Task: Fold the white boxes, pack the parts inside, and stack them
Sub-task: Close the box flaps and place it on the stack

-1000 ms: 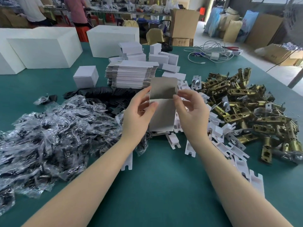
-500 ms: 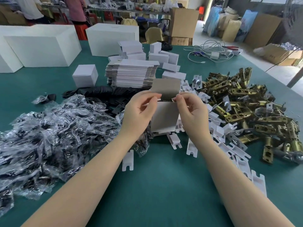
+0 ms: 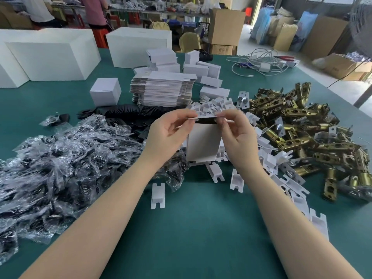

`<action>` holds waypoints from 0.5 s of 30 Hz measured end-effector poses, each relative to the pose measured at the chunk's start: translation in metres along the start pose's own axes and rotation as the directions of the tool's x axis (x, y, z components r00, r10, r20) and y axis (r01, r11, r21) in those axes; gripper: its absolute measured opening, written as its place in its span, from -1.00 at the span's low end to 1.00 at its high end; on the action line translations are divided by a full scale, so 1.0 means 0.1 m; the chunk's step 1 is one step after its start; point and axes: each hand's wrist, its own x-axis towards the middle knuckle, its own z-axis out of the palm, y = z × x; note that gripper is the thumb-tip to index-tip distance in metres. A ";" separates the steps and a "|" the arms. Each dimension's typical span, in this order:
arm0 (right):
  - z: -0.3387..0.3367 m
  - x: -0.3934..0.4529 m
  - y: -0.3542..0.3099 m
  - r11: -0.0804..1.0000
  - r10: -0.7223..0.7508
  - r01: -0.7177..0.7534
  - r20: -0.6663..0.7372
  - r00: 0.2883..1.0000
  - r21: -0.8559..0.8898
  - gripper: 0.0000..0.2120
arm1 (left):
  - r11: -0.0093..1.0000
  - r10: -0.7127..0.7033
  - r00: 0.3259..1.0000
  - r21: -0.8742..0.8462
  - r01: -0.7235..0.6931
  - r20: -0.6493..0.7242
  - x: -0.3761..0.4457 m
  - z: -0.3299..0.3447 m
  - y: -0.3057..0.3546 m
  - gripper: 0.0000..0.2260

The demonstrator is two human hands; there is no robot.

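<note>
Both hands are up on one small white box (image 3: pixel 203 144), held upright just above the table (image 3: pixel 201 228), in front of the white plastic inserts (image 3: pixel 216 105). Left hand (image 3: pixel 168 137) pinches the top flap's left corner, right hand (image 3: pixel 235 135) pinches its right corner. I read this as folding the lid flap down over the open mouth; the dark slot under the flap says it isn't tucked yet. Gripping both corners keeps the crease square. Flat box blanks (image 3: pixel 163 90) sit stacked just behind, within reach. Brass latch parts (image 3: pixel 302 127) are piled on the right, bagged black parts (image 3: pixel 60 158) on the left, so each hand feeds from its own side. Finished small boxes (image 3: pixel 203 69) cluster farther back. I can't tell if this box is loaded.
</note>
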 end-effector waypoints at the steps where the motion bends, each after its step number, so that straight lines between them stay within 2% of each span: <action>1: -0.02 -0.02 0.01 0.999 -0.024 0.024 0.011 1.000 -0.036 -0.77 | 0.999 0.018 1.000 0.035 -0.018 0.000 0.00 -0.02 -0.01 -0.85; 4: -0.05 -0.04 0.02 0.992 -0.082 0.085 0.037 0.996 -0.092 -0.76 | 0.997 0.039 0.998 0.071 -0.042 0.044 -0.01 -0.08 -0.05 -0.84; 8: -0.05 -0.01 0.04 0.986 -0.108 0.112 0.039 0.993 -0.126 -0.91 | 0.999 0.015 0.999 0.041 -0.017 0.049 -0.01 -0.09 -0.04 -0.85; 13: -0.07 0.00 0.07 0.921 -0.223 0.255 0.139 0.965 -0.295 -0.81 | 0.999 0.007 1.000 0.048 -0.008 0.022 0.02 -0.07 -0.01 -0.78; 15: -0.07 0.01 0.05 0.924 -0.230 0.254 0.117 0.966 -0.287 -0.82 | 0.998 -0.019 1.000 0.059 0.018 0.009 0.02 -0.06 0.01 -0.80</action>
